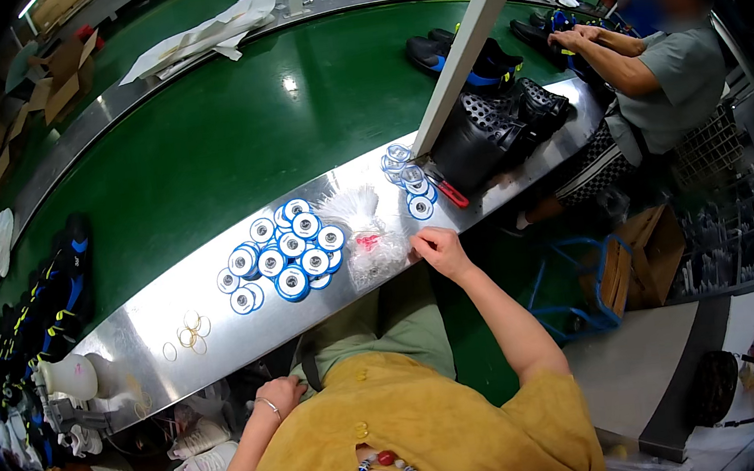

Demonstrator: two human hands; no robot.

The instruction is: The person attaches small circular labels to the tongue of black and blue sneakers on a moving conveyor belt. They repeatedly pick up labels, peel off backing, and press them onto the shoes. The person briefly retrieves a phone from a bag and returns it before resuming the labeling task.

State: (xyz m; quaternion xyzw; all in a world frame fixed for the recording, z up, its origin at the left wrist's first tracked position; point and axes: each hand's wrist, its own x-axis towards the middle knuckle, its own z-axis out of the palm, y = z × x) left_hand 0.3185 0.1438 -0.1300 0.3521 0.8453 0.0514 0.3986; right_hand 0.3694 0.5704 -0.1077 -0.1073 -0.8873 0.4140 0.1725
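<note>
My right hand (439, 251) is at the front edge of the metal ledge with its fingers curled together. Its fingertips meet the right side of a bundle of clear plastic strands (377, 252) with a pink-red mark on it; whatever they pinch is too small to make out. Low by my lap, my left hand (282, 395) rests on the green trousers with its fingers loosely laid out, holding nothing. Left of the bundle lie several round white discs with blue rims (292, 244), piled in a cluster. More blue-rimmed rings (407, 174) lie in a row beyond my right hand.
Red-handled cutters (448, 192) lie beside a black bin (469, 146) and black clogs (499, 119). Rubber bands (191, 331) are on the ledge's left. A white post (476, 47) rises by the green conveyor (199, 144). A co-worker (669, 63) handles shoes at the right.
</note>
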